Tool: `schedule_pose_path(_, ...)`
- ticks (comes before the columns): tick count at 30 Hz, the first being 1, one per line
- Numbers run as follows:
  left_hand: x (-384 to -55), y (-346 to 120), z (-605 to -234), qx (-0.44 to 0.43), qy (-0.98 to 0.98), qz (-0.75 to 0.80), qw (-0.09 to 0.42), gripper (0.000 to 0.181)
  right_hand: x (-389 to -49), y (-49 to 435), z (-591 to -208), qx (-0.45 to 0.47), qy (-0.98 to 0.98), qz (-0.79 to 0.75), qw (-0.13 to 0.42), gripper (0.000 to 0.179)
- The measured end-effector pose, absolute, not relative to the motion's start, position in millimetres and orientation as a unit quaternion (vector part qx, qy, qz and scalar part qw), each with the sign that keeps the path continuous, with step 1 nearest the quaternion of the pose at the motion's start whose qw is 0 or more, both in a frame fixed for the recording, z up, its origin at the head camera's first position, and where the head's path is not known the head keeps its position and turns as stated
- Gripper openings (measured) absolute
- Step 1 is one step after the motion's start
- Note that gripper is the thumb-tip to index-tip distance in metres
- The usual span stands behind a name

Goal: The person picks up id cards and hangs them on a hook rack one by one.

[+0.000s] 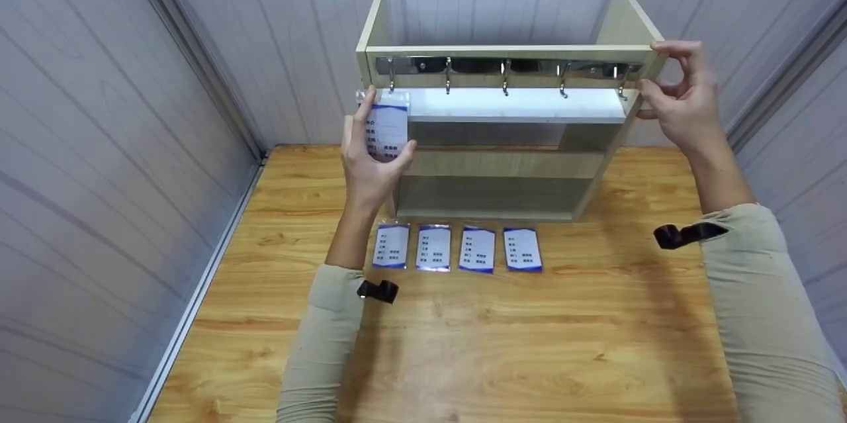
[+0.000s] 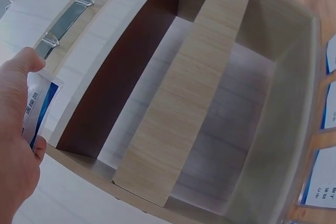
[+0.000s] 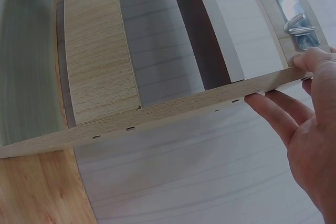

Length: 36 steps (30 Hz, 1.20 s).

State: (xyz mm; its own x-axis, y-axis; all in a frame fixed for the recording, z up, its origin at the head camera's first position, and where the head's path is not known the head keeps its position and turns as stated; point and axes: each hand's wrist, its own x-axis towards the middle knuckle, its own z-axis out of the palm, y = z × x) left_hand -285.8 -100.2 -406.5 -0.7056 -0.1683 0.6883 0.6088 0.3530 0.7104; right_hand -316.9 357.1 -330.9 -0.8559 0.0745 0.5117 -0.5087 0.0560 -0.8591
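Note:
My left hand [image 1: 368,168] holds a clear-sleeved name badge [image 1: 390,124] upright by its edges, white with blue trim and printed lines. The badge's top edge is right at the lower tip of the leftmost metal hook [image 1: 391,74]. In the left wrist view the thumb and a fingertip press the badge [image 2: 39,103] beside the shelf front. My right hand [image 1: 689,102] grips the right side panel [image 3: 178,103] of the wooden shelf [image 1: 509,49] near its top corner, with fingers on both faces. Several hooks line a metal strip [image 1: 476,66] across the shelf's top board.
Several similar badges lie in a row on the wooden table [image 1: 476,343] before the shelf, from the leftmost badge [image 1: 391,246] to the rightmost badge [image 1: 523,249]. Panelled walls [image 1: 99,145] enclose the table at left, back and right.

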Motion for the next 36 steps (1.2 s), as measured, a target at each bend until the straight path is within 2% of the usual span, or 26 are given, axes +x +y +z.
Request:
schedule_pose_path(17, -300.0, -98.7, -405.2, -0.135, -0.746, -0.565, 0.327, 0.094, -316.0, 354.2, -331.1, 0.155, -0.692, 0.671, 0.218, 0.049)
schedule_pose_path(24, -299.4, -101.5, -408.3, -0.123, -0.747, -0.564, 0.33, 0.093, -317.3, 351.8, -332.2, 0.153, -0.697, 0.67, 0.206, 0.049)
schedule_pose_path(36, -303.0, -99.6, -411.9, -0.12, -0.756, -0.536, 0.354, 0.087, -318.5, 350.4, -334.0, 0.15, -0.702, 0.661, 0.217, 0.048)
